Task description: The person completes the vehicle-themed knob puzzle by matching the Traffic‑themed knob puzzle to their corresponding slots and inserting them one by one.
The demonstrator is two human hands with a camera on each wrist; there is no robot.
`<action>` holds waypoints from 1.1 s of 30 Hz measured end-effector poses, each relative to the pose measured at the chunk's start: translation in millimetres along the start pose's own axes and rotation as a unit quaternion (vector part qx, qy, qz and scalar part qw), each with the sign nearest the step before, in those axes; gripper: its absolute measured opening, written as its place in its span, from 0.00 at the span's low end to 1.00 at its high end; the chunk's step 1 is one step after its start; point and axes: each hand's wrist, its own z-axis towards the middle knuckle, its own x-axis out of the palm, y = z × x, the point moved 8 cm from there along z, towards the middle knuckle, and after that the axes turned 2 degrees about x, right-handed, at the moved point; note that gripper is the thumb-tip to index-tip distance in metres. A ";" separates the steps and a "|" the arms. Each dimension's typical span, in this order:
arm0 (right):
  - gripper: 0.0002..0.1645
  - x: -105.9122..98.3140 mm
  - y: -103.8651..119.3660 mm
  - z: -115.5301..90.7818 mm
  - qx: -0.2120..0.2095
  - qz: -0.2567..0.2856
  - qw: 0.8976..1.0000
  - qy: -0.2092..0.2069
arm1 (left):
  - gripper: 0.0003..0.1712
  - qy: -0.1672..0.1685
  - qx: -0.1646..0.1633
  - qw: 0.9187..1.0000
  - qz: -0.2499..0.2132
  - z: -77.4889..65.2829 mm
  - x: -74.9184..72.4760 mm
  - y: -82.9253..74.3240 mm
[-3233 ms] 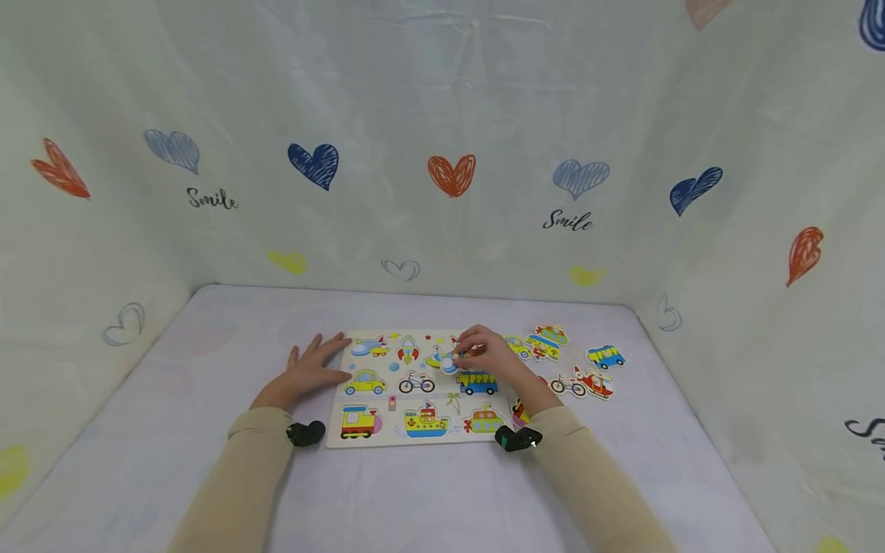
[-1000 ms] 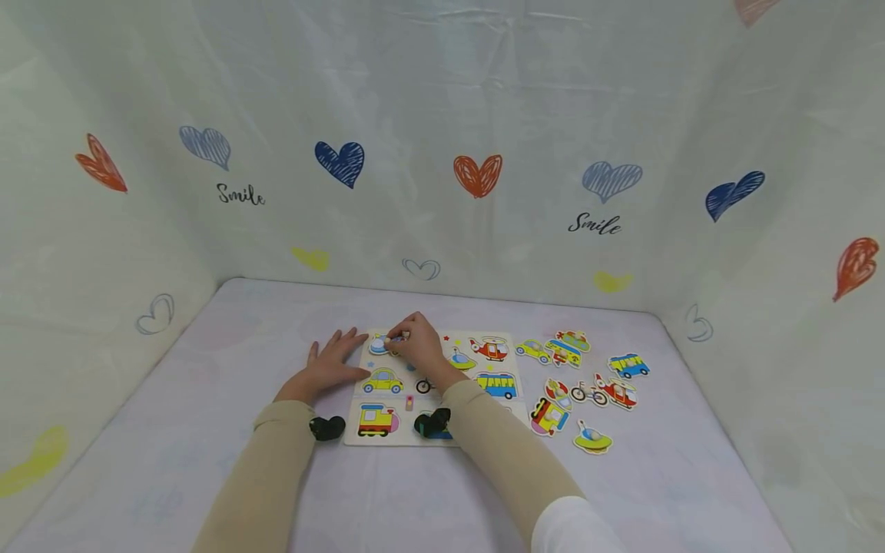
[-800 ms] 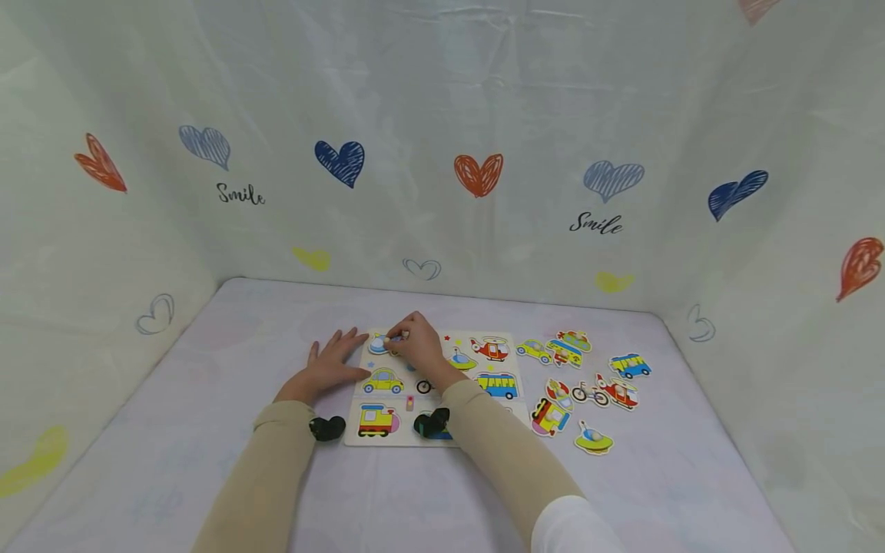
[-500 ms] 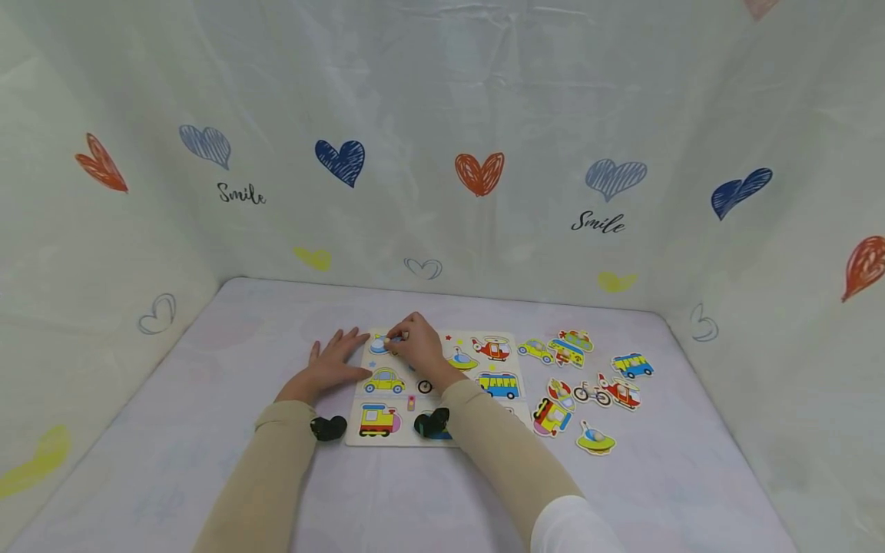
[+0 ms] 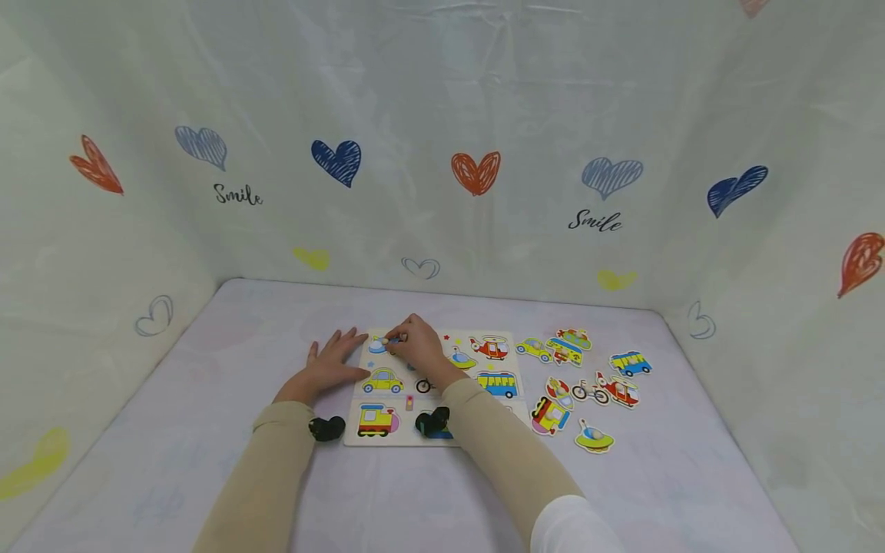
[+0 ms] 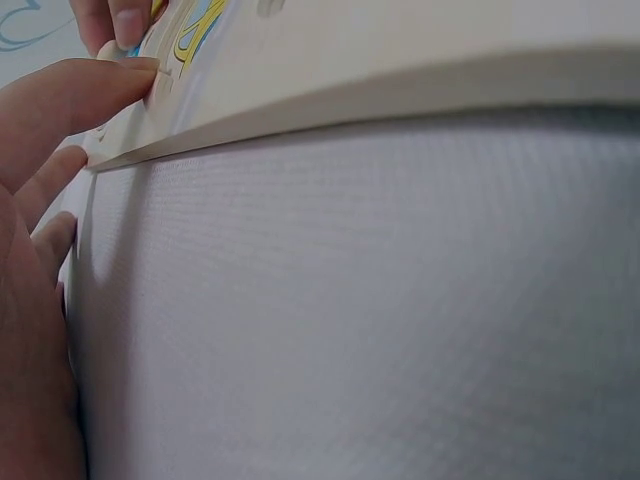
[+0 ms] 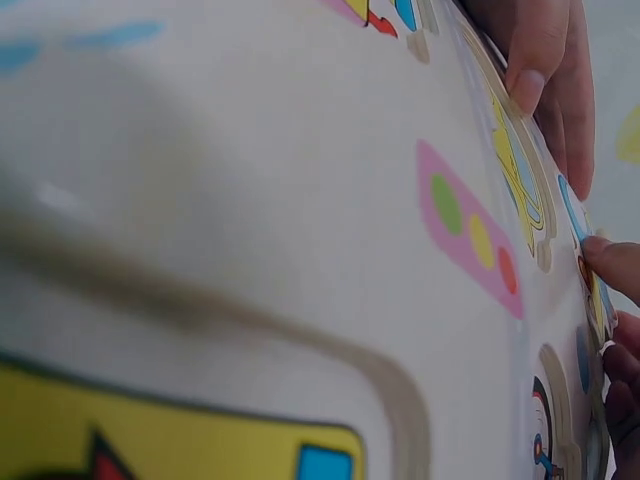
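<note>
A wooden peg puzzle board (image 5: 351, 436) with pictures of vehicles lies on the table. My right hand (image 5: 423, 349) reaches over it to the upper left corner and pinches the airplane puzzle piece (image 5: 377, 347) by thumb and fingers, right at the airplane picture. The right forearm covers the lower middle of the board. My left hand (image 5: 329, 367) rests at the board's left edge, fingers spread, thumb touching the board next to the yellow car picture (image 5: 383, 380). In the right wrist view, the left thumb (image 7: 530, 85) lies over the car's recess.
Loose puzzle pieces lie right of the board: a yellow car (image 5: 533, 350), a blue bus (image 5: 630, 363), a bicycle (image 5: 590, 392), a red helicopter (image 5: 620, 392), a train (image 5: 549, 416), a flying saucer (image 5: 594, 436) and several overlapping others. A white curtain with hearts (image 5: 475, 173) surrounds the table.
Over the last three seconds my right hand carried the airplane piece from the board's upper right to its upper left corner. In the last second both hands have stayed nearly in place.
</note>
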 end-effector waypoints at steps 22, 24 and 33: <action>0.16 -2.4 -4.9 -3.2 -0.018 0.016 1.000 0.020 | 0.48 0.004 0.005 1.000 -0.013 0.8 3.0 -4.4; 0.18 -4.5 -5.2 -3.9 -0.027 0.025 0.999 0.023 | 0.48 0.007 0.004 1.000 -0.014 0.8 3.4 -3.5; 0.20 -24.7 -10.5 -16.0 -0.021 0.077 0.997 0.016 | 0.49 0.004 -0.002 1.000 -0.017 1.6 2.0 3.0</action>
